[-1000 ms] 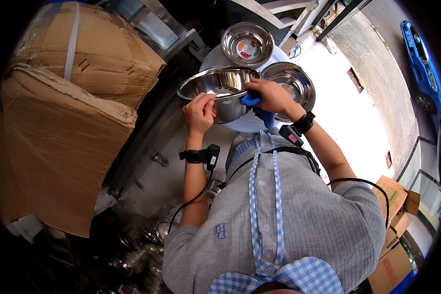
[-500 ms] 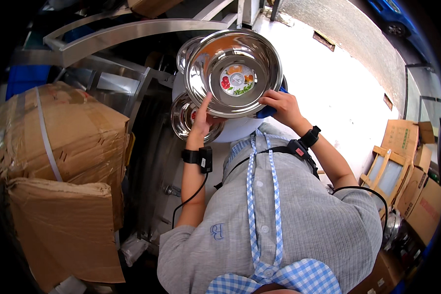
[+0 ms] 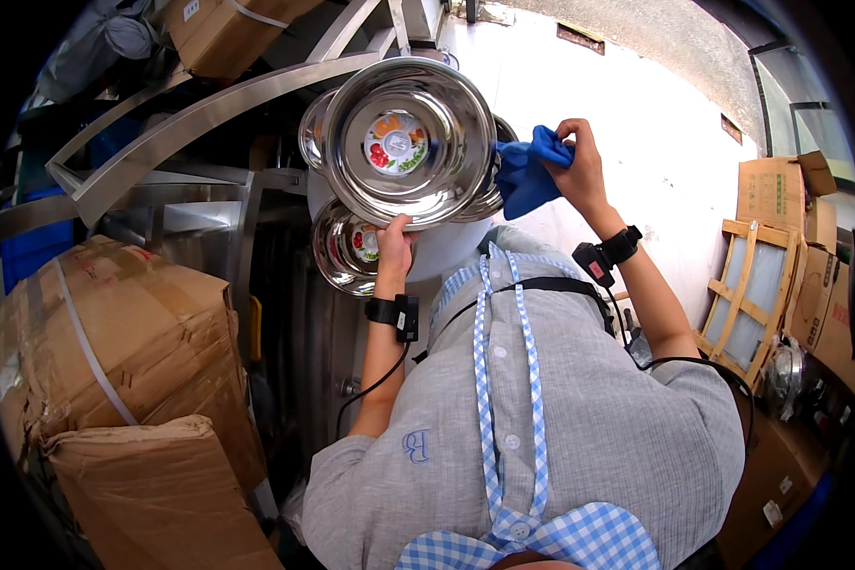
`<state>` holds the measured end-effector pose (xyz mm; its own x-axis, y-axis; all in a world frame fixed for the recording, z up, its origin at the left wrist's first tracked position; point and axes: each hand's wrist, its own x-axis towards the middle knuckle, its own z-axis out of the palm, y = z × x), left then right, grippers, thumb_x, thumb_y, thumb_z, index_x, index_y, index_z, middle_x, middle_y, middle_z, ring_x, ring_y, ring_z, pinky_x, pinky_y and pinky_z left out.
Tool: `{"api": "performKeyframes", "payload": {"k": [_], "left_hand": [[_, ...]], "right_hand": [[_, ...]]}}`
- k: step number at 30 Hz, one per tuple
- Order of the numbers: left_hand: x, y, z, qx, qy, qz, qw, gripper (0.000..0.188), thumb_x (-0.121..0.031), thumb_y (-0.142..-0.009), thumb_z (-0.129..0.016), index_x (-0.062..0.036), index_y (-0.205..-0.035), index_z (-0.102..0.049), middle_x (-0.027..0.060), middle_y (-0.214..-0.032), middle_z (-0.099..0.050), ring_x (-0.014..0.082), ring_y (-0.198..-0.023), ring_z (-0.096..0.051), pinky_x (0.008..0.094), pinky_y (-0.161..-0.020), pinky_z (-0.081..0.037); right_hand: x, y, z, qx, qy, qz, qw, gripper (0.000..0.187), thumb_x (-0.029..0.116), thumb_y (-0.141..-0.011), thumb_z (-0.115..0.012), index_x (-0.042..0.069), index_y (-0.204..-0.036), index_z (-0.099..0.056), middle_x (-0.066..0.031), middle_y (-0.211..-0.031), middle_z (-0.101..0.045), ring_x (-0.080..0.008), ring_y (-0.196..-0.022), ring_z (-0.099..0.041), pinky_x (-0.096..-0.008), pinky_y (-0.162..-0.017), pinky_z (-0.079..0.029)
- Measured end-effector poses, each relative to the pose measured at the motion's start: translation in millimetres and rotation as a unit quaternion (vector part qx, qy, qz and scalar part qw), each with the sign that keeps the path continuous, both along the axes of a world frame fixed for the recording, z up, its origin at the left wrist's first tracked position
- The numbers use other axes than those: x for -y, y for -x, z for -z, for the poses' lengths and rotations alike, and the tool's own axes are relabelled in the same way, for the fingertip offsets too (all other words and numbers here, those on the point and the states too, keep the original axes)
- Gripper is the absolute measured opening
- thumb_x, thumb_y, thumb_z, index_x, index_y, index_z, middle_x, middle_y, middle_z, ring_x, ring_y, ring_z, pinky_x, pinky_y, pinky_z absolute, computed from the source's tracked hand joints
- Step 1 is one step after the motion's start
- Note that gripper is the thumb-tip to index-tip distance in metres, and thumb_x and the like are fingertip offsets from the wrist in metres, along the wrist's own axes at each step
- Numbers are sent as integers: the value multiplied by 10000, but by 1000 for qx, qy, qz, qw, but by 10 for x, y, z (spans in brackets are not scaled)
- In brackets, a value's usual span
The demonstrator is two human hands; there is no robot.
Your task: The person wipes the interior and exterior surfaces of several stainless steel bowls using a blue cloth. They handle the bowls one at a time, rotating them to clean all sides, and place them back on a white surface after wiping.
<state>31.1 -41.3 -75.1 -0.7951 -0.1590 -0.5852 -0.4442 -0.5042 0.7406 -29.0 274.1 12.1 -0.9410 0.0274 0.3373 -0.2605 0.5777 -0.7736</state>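
Note:
A large shiny steel basin (image 3: pixel 456 123) is tilted with its inside toward me, a round fruit-printed label (image 3: pixel 396 142) on its bottom. My left hand (image 3: pixel 394 245) grips its near rim, thumb over the edge. To the right of the basin, my right hand (image 3: pixel 580 166) pinches a bunched blue cloth (image 3: pixel 532 185) that hangs close to the rim; I cannot tell whether they touch. Behind and below the held basin are smaller steel bowls: one (image 3: pixel 332 252) at the near left, another (image 3: pixel 311 130) at the far left, and one (image 3: pixel 485 204) partly hidden on the right.
The bowls rest on a white round surface (image 3: pixel 432 250). A metal frame (image 3: pixel 209 119) curves across the far left. Big cardboard boxes (image 3: pixel 133 332) stack up at left. On the right stand a wooden crate (image 3: pixel 750 294) and more cartons (image 3: pixel 774 195). White floor (image 3: pixel 636 142) lies beyond my right hand.
My right hand has come away from the basin's rim and moved right with the cloth, which now hangs in fuller view. My left hand has shifted its hold to the near rim.

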Motion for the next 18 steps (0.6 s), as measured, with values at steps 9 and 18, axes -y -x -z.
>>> {"api": "performKeyframes", "payload": {"k": [9, 18], "left_hand": [[73, -303, -34, -37, 70, -31, 996, 131, -19, -792, -628, -30, -923, -634, 24, -867, -650, 131, -780, -631, 272, -602, -500], [-1, -435, -172, -69, 51, -46, 995, 416, 23, -830, -596, -3, -1239, -528, 72, -1181, -589, 172, -1033, -596, 302, -889, -490]], "right_hand": [[1356, 197, -236, 77, 308, -122, 941, 420, 158, -784, -786, 56, -917, -401, -69, -911, -547, -135, -822, -516, -268, -708, -454], [1524, -7, 119, 98, 34, -423, 900, 513, 371, -862, -646, 183, -1317, -502, -189, -1328, -437, -399, -1131, -474, -463, -1013, -379]]}}
